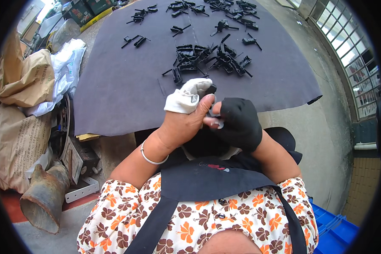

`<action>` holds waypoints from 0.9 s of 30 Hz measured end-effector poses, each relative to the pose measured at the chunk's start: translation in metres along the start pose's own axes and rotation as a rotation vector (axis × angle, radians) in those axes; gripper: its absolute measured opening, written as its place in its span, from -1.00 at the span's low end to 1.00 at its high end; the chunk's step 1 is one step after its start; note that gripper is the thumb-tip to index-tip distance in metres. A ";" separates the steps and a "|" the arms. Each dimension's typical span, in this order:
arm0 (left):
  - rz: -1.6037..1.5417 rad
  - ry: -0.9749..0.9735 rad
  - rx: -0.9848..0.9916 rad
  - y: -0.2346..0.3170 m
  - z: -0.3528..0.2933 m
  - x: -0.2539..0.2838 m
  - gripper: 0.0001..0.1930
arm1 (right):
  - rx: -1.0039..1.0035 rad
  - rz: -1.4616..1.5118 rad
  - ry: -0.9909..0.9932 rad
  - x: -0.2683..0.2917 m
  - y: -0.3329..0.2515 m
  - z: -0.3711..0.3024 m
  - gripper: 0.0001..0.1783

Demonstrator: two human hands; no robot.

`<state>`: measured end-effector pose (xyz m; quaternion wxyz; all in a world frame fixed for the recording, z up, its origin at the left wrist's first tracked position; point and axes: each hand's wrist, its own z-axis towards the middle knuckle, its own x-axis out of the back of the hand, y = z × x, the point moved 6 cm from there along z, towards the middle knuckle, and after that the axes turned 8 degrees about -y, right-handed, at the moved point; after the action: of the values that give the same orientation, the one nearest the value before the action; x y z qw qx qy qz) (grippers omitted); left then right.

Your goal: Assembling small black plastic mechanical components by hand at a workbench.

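Note:
My left hand, in a white glove that leaves the thumb bare, is closed around a small black plastic part above the near edge of the table. Only the part's dark end shows past the fingers. Close against it is my right hand, in a black glove with bare fingertips. Its thumb and fingers are bent together at the lower end of the part; whether they grip the part or some other small piece is hidden. Beyond my hands lies a pile of similar black plastic parts with thin arms.
A dark grey cloth covers the table. More black parts lie scattered toward the far side. Paper sacks and a rusty metal pipe piece stand at left. A blue crate sits at lower right, below a barred window.

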<state>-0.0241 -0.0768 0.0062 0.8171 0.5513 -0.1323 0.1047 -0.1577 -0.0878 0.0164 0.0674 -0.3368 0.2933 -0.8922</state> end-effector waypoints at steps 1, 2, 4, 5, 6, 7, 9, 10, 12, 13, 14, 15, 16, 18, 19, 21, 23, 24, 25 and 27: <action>-0.165 -0.045 0.128 -0.004 -0.002 -0.005 -0.74 | -0.008 -0.094 0.042 -0.001 0.000 -0.002 -0.69; -0.328 -0.090 0.256 -0.007 -0.005 -0.011 -0.75 | -0.018 -0.091 0.044 -0.003 0.001 -0.003 -0.69; -0.352 -0.141 0.245 0.005 -0.008 -0.014 -0.76 | -0.268 0.100 0.144 0.001 0.018 -0.005 -0.84; -0.375 -0.186 0.224 0.009 -0.009 -0.016 -0.77 | -0.274 0.102 0.145 0.004 0.019 -0.002 -0.84; -0.319 -0.195 0.155 0.010 -0.006 -0.018 -0.76 | -0.437 0.351 0.133 0.003 0.032 -0.001 -0.89; -0.320 -0.195 0.158 0.008 -0.006 -0.018 -0.76 | -0.596 0.602 0.118 -0.002 0.042 -0.004 -0.90; -0.095 -0.109 0.162 0.006 -0.004 -0.011 -0.79 | -0.549 0.559 0.023 0.000 0.045 -0.004 -0.91; -0.059 -0.126 0.201 0.003 -0.004 -0.009 -0.77 | -0.499 0.516 -0.072 -0.002 0.043 -0.004 -0.89; -0.037 -0.126 0.179 0.002 -0.005 -0.009 -0.77 | -0.480 0.466 -0.091 -0.006 0.043 -0.006 -0.87; -0.013 -0.126 0.156 0.002 -0.006 -0.008 -0.76 | -0.458 0.416 -0.111 -0.008 0.041 -0.005 -0.85; -0.013 -0.124 0.157 -0.003 -0.007 -0.009 -0.76 | -0.458 0.417 -0.113 -0.009 0.040 -0.005 -0.85; 0.205 -0.057 -0.029 0.004 -0.006 -0.007 -0.75 | -0.499 0.365 -0.127 -0.010 0.040 -0.006 -0.84; 0.420 0.006 -0.217 0.015 -0.007 -0.008 -0.75 | -0.542 0.312 -0.138 -0.011 0.040 -0.007 -0.83; 0.478 0.012 -0.230 0.021 -0.006 -0.010 -0.74 | -0.530 0.376 -0.095 -0.012 0.040 -0.007 -0.80; 0.537 0.021 -0.245 0.027 -0.005 -0.011 -0.73 | -0.512 0.438 -0.053 -0.011 0.040 -0.007 -0.78; 0.391 -0.011 -0.131 0.025 -0.004 -0.011 -0.73 | -0.460 0.501 -0.033 -0.009 0.035 -0.005 -0.77; 0.241 -0.044 -0.016 0.020 -0.003 -0.013 -0.73 | -0.410 0.562 -0.015 -0.005 0.032 -0.005 -0.76; 0.332 -0.022 -0.096 0.026 -0.003 -0.013 -0.72 | -0.448 0.532 -0.052 -0.006 0.035 -0.006 -0.76; 0.425 -0.003 -0.175 0.031 -0.004 -0.013 -0.72 | -0.487 0.504 -0.087 -0.008 0.036 -0.007 -0.76; 0.548 -0.005 -0.215 0.035 -0.004 -0.015 -0.72 | -0.514 0.529 -0.063 -0.013 0.038 -0.009 -0.79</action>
<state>-0.0489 -0.0604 0.0300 0.8116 0.4056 -0.2885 0.3057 -0.1561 -0.1104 -0.0178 0.2180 -0.2824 0.5824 -0.7304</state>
